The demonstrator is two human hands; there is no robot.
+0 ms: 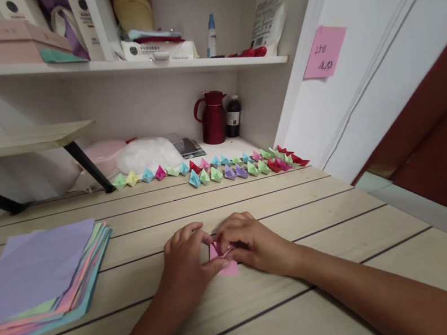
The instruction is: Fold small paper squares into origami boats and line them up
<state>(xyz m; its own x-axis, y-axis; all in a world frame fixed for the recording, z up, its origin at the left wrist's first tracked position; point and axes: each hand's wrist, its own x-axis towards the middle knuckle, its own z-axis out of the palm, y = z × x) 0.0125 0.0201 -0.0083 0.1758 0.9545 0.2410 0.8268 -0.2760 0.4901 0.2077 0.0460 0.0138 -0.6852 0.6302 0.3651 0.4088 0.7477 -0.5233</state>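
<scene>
A small piece of pink folded paper [229, 270] lies on the wooden table between my two hands. My left hand [185, 259] is curled at its left side, the thumb pressing on the paper and the fingertips at its upper left edge. From the right, my right hand [255, 242] pinches a raised fold of the same paper between thumb and fingers. Part of the paper is hidden behind the fingers. Beyond the hands, folded paper boats [216, 175] in several colours stand in two rows along the back of the table.
A stack of coloured paper sheets [38, 267], purple on top, lies at the left. Behind the boats stand a red jug [214, 120] and a dark bottle [233, 117]. A raised wooden shelf [17, 139] with black legs stands at the back left. A pink note [324, 52] sticks to the wall.
</scene>
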